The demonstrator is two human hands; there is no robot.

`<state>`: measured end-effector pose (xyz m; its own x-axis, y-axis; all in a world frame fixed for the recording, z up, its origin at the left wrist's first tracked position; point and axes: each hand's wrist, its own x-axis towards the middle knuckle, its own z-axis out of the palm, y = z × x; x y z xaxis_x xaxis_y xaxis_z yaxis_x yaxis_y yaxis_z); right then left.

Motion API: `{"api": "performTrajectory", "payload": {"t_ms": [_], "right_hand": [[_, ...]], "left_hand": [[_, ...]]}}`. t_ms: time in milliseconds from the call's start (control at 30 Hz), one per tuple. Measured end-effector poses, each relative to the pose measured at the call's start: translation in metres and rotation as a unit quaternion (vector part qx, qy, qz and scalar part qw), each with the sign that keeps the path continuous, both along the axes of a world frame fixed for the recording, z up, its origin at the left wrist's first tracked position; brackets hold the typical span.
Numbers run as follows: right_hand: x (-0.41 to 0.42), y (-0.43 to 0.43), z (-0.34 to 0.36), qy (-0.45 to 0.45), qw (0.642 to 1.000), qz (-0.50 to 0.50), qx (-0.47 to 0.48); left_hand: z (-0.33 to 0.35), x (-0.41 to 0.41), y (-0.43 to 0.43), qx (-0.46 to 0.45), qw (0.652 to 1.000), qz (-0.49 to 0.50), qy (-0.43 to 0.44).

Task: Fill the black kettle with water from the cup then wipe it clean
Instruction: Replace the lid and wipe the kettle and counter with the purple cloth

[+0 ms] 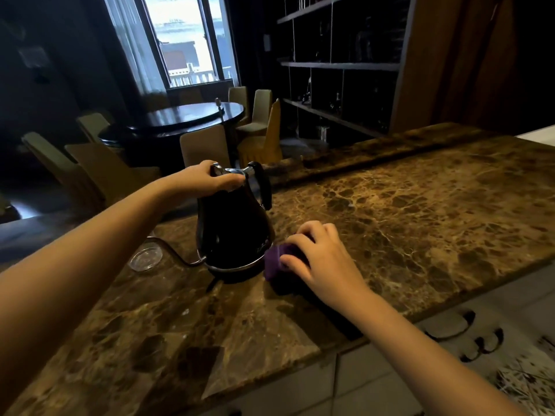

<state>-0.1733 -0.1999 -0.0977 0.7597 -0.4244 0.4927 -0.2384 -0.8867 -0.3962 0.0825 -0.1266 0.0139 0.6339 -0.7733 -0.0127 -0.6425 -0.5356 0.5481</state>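
Note:
The black kettle (234,226) stands upright on its base on the brown marble counter (420,211), handle turned to the right. My left hand (207,180) rests on top of the kettle, fingers curled over its chrome lid. My right hand (318,256) grips a purple cloth (274,262) that lies on the counter and touches the kettle's lower right side. A clear glass cup (145,258) sits on the counter left of the kettle, partly behind my left forearm.
The kettle's black cord (180,256) runs leftward past the cup. The counter's front edge (390,331) drops to a tiled floor. Beyond the counter stand a round dark dining table (186,118), several chairs and dark shelving (339,67).

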Motion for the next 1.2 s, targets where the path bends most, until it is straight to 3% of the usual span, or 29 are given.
{"api": "performTrajectory", "payload": {"t_ms": [167,267,400,500,633,767,967,1200], "right_hand": [[-0.004,-0.014,-0.020,0.138,0.985,-0.080,0.065],[-0.003,-0.008,-0.032,0.162,0.977,-0.040,0.129],[-0.005,-0.007,-0.034,0.051,0.982,-0.011,0.183],[-0.011,-0.018,-0.020,-0.098,0.954,-0.041,0.281],[-0.007,-0.016,0.002,-0.256,0.926,-0.055,0.271],[0.038,0.006,0.021,-0.300,0.919,-0.015,0.254],[0.108,0.035,0.012,-0.249,0.936,0.042,0.245],[0.076,0.016,-0.050,-0.107,0.975,0.022,0.194]], "left_hand": [[-0.006,-0.005,-0.004,-0.026,0.998,0.039,0.037],[-0.002,-0.005,0.001,-0.021,0.999,0.014,0.028],[0.003,-0.001,0.012,-0.001,0.996,-0.073,0.044],[0.003,0.006,0.015,0.011,0.991,-0.118,0.069],[0.004,0.009,0.014,0.029,0.986,-0.143,0.078],[0.001,0.004,0.013,0.003,0.986,-0.143,0.080],[-0.006,-0.008,0.011,-0.057,0.985,-0.126,0.101],[-0.009,-0.008,0.012,-0.090,0.982,-0.122,0.115]]}}
